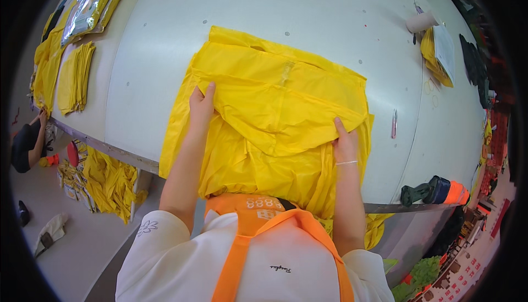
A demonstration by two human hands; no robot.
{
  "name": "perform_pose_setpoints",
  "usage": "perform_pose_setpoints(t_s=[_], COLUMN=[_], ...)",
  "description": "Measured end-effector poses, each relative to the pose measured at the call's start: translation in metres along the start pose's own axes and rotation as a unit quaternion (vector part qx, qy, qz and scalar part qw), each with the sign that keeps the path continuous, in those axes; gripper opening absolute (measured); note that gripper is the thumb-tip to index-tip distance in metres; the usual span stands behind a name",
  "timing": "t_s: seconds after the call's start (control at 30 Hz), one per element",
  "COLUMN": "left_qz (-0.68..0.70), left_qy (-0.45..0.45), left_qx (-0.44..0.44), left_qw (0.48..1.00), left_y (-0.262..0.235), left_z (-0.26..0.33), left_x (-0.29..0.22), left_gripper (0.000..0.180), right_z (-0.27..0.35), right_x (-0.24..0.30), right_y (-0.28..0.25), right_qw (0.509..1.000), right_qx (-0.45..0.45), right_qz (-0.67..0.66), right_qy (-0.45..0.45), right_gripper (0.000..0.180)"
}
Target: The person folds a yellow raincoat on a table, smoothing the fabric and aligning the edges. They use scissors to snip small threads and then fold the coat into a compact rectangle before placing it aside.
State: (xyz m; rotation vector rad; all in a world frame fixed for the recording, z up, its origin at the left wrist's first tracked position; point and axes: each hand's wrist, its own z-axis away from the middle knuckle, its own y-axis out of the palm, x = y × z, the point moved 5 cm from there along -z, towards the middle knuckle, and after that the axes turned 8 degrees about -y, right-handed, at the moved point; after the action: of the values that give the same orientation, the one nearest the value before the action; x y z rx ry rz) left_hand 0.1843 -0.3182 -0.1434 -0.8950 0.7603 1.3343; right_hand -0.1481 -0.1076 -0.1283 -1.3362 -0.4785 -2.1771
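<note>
A shiny yellow rain garment (275, 115) lies spread on the pale table, its near part hanging over the front edge against my orange apron (225, 258). At the left, my left hand (202, 103) pinches a fold of it, thumb on top and the fingers mostly hidden beneath the fabric. My right hand (345, 143) grips the same flap at its right end, thumb up, other fingers partly covered. Between the hands the flap's lower edge sags in a curve. A seam runs down its middle.
Folded yellow pieces (77, 77) and plastic-wrapped packs (91, 10) lie at the left. Right of the garment are thread snips (394, 124), a thread cone (421, 22) and a dark-and-orange roll (448, 190). Another person's arm (38, 131) reaches the table's left edge.
</note>
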Motion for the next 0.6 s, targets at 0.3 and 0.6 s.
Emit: perform_pose_setpoints(t_s=[0.3,0.6], left_qz=[-0.191,-0.502], left_qy=[0.391,0.409], left_qx=[-0.032,0.222], left_qw=[0.9,0.729], left_y=[0.06,0.164], left_z=[0.061,0.074], left_x=[-0.09,-0.012], left_gripper=[0.02,0.037], right_z=[0.044,0.023], right_x=[0.049,-0.017], right_y=[0.113,0.116], right_qw=[0.732,0.675], right_qx=[0.179,0.349], right_qz=[0.401,0.533], right_qy=[-0.521,-0.372], right_gripper=[0.045,0.033])
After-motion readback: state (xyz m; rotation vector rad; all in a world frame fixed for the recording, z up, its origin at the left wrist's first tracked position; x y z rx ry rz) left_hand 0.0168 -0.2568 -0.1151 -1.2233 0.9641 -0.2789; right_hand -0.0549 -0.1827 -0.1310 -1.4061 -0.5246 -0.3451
